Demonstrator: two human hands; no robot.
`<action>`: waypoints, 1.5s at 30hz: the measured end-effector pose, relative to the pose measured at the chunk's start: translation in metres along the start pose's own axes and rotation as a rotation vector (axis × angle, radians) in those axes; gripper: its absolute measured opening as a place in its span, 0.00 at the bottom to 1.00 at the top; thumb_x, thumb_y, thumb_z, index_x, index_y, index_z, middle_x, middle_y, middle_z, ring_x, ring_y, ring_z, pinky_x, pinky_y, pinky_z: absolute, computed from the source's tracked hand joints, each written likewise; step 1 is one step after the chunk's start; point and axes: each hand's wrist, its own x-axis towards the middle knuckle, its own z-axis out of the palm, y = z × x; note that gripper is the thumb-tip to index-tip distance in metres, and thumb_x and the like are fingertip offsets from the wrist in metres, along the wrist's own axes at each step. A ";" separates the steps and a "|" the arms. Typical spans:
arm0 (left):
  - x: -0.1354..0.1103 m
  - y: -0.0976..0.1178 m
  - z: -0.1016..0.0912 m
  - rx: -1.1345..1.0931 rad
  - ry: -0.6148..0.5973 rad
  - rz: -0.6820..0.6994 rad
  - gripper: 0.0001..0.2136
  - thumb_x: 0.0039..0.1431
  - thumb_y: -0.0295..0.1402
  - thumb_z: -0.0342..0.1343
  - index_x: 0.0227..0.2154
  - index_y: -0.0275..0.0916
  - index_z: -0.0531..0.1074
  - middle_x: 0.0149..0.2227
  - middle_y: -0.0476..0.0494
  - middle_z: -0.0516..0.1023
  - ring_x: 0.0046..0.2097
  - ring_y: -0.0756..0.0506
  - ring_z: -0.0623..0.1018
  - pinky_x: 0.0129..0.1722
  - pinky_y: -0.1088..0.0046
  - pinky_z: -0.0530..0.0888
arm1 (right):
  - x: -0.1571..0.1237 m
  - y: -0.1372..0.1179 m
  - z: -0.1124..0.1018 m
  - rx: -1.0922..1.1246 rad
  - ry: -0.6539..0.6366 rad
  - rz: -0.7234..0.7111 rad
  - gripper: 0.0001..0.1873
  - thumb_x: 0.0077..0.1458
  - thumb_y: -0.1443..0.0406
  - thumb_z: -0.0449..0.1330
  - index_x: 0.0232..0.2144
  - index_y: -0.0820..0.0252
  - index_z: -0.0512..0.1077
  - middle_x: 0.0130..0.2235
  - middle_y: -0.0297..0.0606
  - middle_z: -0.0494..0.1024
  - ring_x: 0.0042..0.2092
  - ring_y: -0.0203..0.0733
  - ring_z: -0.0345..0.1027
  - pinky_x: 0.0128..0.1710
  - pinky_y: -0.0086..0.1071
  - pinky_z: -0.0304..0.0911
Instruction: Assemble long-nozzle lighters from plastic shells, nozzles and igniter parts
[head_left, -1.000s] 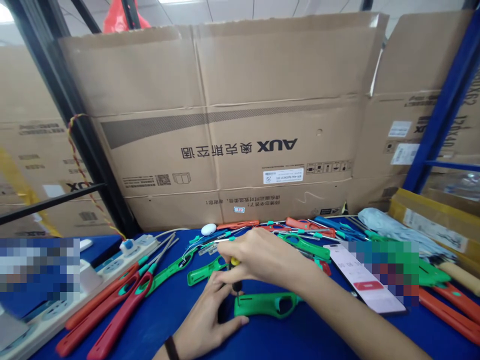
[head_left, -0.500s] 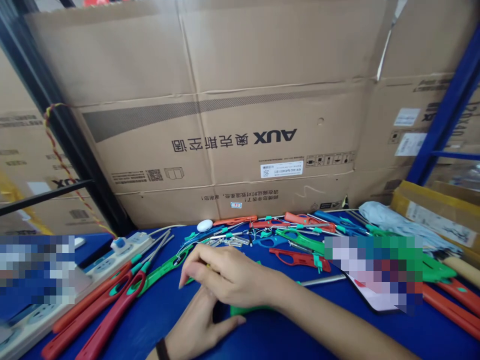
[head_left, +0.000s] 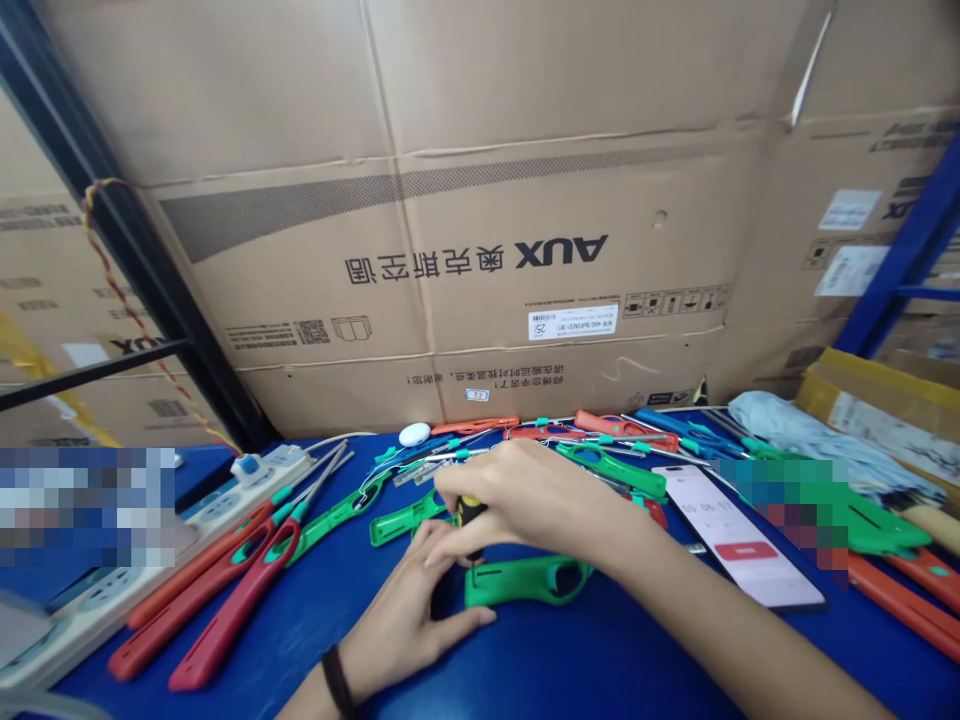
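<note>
Right hand [head_left: 521,495] closed around a small screwdriver [head_left: 471,512] with a yellow-and-black handle, fingers wrapped over the grip, shaft pointing down toward the table. Left hand [head_left: 401,625] cupped at the left end of a green plastic lighter shell [head_left: 521,582], thumb low against that end; firm grip or mere contact: cannot tell. Shell lying flat on the blue table [head_left: 622,665], directly below the screwdriver, with the screwdriver tip close to its upper edge. Second green shell [head_left: 405,522] just left of the hands. Scattered lighter parts [head_left: 611,470] in green, red and blue along the back of the table. Red lighter body [head_left: 225,610] toward the left, beside a white power strip [head_left: 217,505]. Smartphone [head_left: 739,535] face up to the right, screen lit. AUX cardboard carton [head_left: 480,250] standing behind the table, print upside down.
</note>
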 end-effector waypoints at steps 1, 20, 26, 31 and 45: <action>0.000 -0.001 0.001 0.000 0.010 0.004 0.21 0.53 0.43 0.60 0.48 0.42 0.66 0.48 0.40 0.72 0.49 0.37 0.71 0.47 0.55 0.73 | 0.002 -0.001 0.002 -0.073 0.031 0.006 0.19 0.52 0.50 0.60 0.24 0.60 0.69 0.19 0.30 0.69 0.21 0.31 0.55 0.21 0.29 0.41; 0.000 -0.001 0.002 0.037 0.356 0.123 0.09 0.61 0.31 0.50 0.32 0.39 0.75 0.30 0.46 0.80 0.31 0.46 0.79 0.31 0.74 0.76 | 0.010 -0.015 0.026 0.079 0.158 0.090 0.27 0.60 0.46 0.46 0.30 0.58 0.73 0.25 0.34 0.77 0.30 0.38 0.70 0.27 0.29 0.50; 0.007 0.007 -0.006 -0.004 0.329 -0.029 0.17 0.60 0.33 0.48 0.17 0.38 0.73 0.16 0.51 0.74 0.18 0.49 0.72 0.18 0.77 0.70 | 0.002 -0.007 0.011 0.435 0.084 0.107 0.26 0.54 0.56 0.59 0.53 0.57 0.61 0.48 0.41 0.74 0.48 0.44 0.68 0.41 0.33 0.62; 0.010 0.009 -0.010 -0.174 0.209 -0.111 0.11 0.61 0.37 0.51 0.31 0.41 0.78 0.27 0.51 0.81 0.27 0.46 0.80 0.26 0.76 0.76 | 0.002 0.002 0.002 0.501 0.021 0.045 0.18 0.58 0.72 0.51 0.51 0.57 0.64 0.49 0.39 0.73 0.46 0.38 0.69 0.43 0.31 0.63; 0.008 0.002 -0.011 0.074 0.098 -0.004 0.14 0.51 0.41 0.62 0.40 0.45 0.76 0.41 0.44 0.80 0.44 0.39 0.78 0.43 0.57 0.76 | 0.004 -0.002 -0.002 0.343 0.055 0.015 0.08 0.56 0.65 0.60 0.39 0.59 0.74 0.37 0.35 0.78 0.37 0.35 0.70 0.36 0.28 0.60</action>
